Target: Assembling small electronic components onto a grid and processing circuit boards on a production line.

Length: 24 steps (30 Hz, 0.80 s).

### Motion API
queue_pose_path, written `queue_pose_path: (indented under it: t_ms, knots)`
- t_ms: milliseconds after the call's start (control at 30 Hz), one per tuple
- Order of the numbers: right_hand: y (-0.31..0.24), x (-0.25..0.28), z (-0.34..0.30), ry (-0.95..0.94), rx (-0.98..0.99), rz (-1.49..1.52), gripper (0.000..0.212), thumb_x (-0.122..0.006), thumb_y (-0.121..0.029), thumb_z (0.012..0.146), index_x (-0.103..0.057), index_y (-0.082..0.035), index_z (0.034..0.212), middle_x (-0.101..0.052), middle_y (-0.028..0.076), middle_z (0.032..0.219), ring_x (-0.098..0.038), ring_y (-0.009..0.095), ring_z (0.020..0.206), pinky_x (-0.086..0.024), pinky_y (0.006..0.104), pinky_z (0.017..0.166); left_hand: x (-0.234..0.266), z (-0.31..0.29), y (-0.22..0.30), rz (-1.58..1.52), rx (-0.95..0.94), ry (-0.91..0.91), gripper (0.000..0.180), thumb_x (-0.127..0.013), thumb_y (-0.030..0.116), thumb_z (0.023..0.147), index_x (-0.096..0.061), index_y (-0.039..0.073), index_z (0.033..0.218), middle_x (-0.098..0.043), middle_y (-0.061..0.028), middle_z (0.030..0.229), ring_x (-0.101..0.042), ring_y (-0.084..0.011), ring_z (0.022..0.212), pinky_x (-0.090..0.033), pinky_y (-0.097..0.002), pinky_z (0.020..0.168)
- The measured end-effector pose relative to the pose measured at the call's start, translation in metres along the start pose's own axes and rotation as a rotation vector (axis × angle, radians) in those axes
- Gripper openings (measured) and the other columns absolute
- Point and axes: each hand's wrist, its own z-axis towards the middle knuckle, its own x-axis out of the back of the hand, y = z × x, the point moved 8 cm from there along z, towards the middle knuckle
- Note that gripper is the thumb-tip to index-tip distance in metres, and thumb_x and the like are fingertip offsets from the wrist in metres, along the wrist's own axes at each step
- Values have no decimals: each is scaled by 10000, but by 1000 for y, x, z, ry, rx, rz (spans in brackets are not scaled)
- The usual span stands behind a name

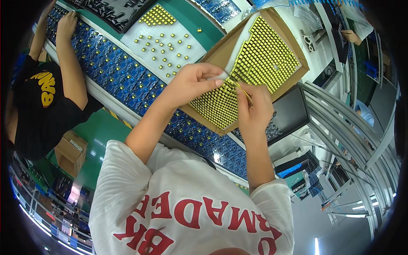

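Note:
An open cardboard box [297, 36] holds dense rows of small yellow-and-black square components [265, 57]. A white foam sheet [243, 42] stands along the box's left side, its lower corner pinched between the thumb and fingers of my left hand [192, 83]. Over the middle of the box, my right hand [256, 105] is closed on a thin yellowish strip-like piece [247, 96], whose exact kind I cannot make out. The fingertips of both hands are close together above the components.
Blue circuit boards [127, 72] line the long bench rail. Scattered yellow components [163, 46] lie on a white foam sheet beyond it. Black trays [291, 112] sit right of the box and at the far left. A co-worker in black [51, 97] works at the left.

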Motion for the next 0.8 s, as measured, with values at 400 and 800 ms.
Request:
queue_pose_path:
  t_ms: [400,800]
  knots:
    - [8,12,-8,-8,-7,6,91,-668,-1,834,-664,-21,923,-590,88,775,-542,172,637,-409,274,523,0,0,3,3,-49,15,272,-663,123,891,-630,-32,1112,-657,8,795,-483,4,557,-349,-156,466]
    - [-6,5,14,-84,-10,18,84,-664,-22,837,-663,-21,922,-587,80,760,-551,176,629,-427,279,536,-1,-4,4,37,-60,47,212,-658,135,902,-664,-4,1062,-640,35,757,-493,6,583,-367,-153,487]
